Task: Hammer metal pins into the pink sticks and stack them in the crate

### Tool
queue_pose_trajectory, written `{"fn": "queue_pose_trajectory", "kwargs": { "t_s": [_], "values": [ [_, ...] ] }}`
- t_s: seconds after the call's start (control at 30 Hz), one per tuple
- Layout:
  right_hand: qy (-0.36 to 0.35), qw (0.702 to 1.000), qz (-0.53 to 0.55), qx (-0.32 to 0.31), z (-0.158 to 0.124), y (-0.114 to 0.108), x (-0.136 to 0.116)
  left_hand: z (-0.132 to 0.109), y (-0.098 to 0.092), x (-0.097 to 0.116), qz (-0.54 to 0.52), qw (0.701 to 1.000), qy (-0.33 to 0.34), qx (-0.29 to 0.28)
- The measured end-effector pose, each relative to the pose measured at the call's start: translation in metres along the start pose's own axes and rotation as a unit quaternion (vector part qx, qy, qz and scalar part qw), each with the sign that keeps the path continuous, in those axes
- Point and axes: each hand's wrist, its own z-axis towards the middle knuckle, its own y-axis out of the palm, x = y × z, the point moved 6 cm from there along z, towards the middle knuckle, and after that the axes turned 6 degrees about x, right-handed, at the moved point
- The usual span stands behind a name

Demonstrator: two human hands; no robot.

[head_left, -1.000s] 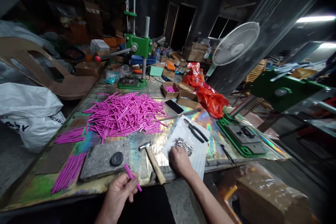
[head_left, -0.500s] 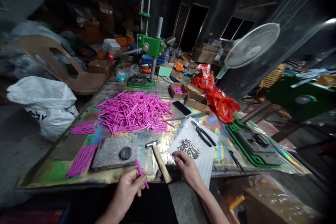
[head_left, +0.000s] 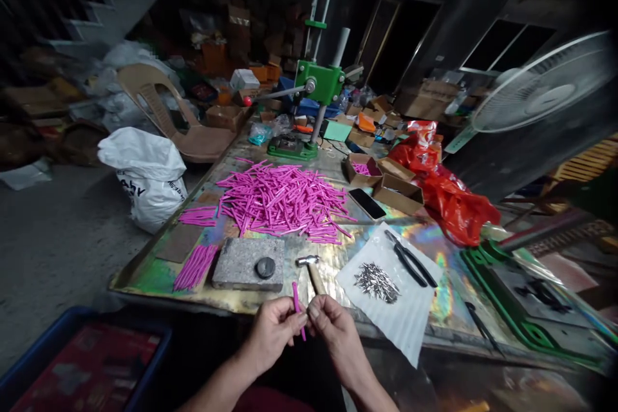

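Note:
My left hand (head_left: 273, 333) pinches a thin pink stick (head_left: 297, 310), held upright over the table's front edge. Right beside it, my right hand (head_left: 337, 329) is closed in a pinch, its fingertips touching or nearly touching those of the left; whatever they hold is too small to make out. Just beyond the hands lies a hammer (head_left: 316, 278), its handle partly hidden by my right hand. A grey stone block (head_left: 241, 262) carries a round dark metal piece (head_left: 265, 268). Small pointed metal pieces (head_left: 376, 282) form a pile on a white foam sheet (head_left: 404, 328).
A large heap of pink sticks (head_left: 284, 199) covers the table's middle, with a neat row (head_left: 196, 267) at left. Pliers (head_left: 410, 259) lie on the sheet; a phone (head_left: 367, 204), small cardboard boxes (head_left: 398, 194) and a green press (head_left: 318, 80) stand farther back. Tweezers (head_left: 483, 328) lie right.
My right hand has come from beside the metal pile to meet my left hand, which still holds the pink stick. The view has turned left.

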Motion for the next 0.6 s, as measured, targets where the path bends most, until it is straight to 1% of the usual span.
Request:
{"fn": "queue_pose_trajectory", "kwargs": {
  "t_s": [0.1, 0.17, 0.37, 0.5, 0.6],
  "values": [
    [-0.008, 0.999, -0.032, 0.009, -0.002, 0.002, 0.003, -0.001, -0.003, 0.002, 0.012, 1.000, 0.013, 0.003],
    [-0.012, 0.998, -0.055, 0.005, -0.002, 0.003, 0.005, -0.002, -0.006, 0.004, 0.015, 1.000, 0.016, 0.013],
    [-0.025, 0.992, -0.123, -0.017, -0.002, 0.006, 0.002, -0.004, -0.008, 0.008, -0.016, 0.999, -0.003, 0.028],
    [-0.002, 0.996, -0.086, -0.015, -0.003, 0.009, 0.003, -0.004, -0.013, 0.005, -0.089, 0.994, -0.026, 0.059],
    [0.027, 0.998, -0.052, 0.002, -0.005, 0.013, 0.006, -0.004, -0.020, 0.002, -0.182, 0.976, -0.060, 0.098]
  ]
}}
